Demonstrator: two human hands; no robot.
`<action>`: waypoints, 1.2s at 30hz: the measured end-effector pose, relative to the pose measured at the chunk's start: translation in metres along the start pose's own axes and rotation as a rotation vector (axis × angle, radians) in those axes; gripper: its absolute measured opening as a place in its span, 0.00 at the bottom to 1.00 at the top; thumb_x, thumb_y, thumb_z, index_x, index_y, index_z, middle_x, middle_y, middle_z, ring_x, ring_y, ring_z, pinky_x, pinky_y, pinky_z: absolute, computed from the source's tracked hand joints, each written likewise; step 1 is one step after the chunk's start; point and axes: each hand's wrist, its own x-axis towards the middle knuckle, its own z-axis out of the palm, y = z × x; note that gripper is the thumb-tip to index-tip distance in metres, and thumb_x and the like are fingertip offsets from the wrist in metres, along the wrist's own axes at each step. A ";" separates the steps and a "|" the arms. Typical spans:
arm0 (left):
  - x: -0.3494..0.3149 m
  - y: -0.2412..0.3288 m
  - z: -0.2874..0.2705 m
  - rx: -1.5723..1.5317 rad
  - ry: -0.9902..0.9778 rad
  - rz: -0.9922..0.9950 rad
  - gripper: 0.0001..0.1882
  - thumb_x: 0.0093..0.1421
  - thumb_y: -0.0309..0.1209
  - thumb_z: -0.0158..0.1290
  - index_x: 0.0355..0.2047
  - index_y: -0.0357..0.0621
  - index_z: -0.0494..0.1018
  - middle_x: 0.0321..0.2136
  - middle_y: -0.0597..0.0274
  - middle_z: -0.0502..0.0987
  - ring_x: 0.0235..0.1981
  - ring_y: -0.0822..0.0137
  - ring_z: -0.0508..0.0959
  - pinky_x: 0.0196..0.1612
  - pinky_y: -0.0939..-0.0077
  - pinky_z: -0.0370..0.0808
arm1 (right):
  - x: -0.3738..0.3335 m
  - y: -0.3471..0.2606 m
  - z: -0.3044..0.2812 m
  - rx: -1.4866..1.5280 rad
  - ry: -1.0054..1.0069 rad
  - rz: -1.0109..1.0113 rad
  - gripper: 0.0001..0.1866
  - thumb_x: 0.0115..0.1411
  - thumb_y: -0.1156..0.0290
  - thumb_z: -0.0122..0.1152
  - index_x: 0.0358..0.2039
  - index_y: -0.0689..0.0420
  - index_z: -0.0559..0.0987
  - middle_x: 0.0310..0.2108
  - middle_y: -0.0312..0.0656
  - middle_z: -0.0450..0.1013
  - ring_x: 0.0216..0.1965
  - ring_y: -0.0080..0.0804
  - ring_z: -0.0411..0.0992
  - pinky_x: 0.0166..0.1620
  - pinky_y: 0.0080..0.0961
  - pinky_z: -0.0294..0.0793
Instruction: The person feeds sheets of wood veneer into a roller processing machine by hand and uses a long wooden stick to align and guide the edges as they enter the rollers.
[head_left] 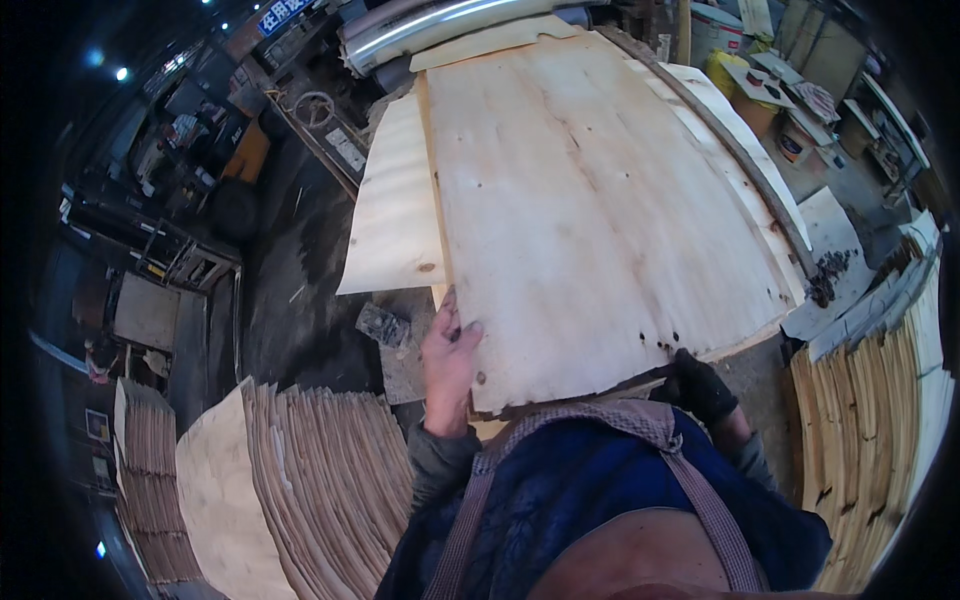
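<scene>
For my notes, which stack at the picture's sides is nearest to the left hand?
The wide stack, lower left, with a broad pale face; the narrow stack lies farther left, the right stack past the right hand.

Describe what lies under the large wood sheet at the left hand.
Under the large sheet, a pale sheet juts out at left and another pale sheet at right. What lies beneath its middle is covered.

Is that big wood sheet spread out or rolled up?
Spread out: the wood sheet shows its broad face, the left hand at its left edge, the right hand at its near edge.
</scene>
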 end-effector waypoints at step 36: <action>0.023 -0.130 -0.041 0.352 0.155 -0.068 0.32 0.46 0.20 0.53 0.54 0.30 0.61 0.59 0.46 0.54 0.59 0.55 0.59 0.58 0.71 0.59 | 0.077 0.015 -0.017 0.250 -0.276 0.029 0.21 0.60 0.71 0.51 0.53 0.63 0.64 0.45 0.53 0.69 0.47 0.48 0.69 0.52 0.44 0.68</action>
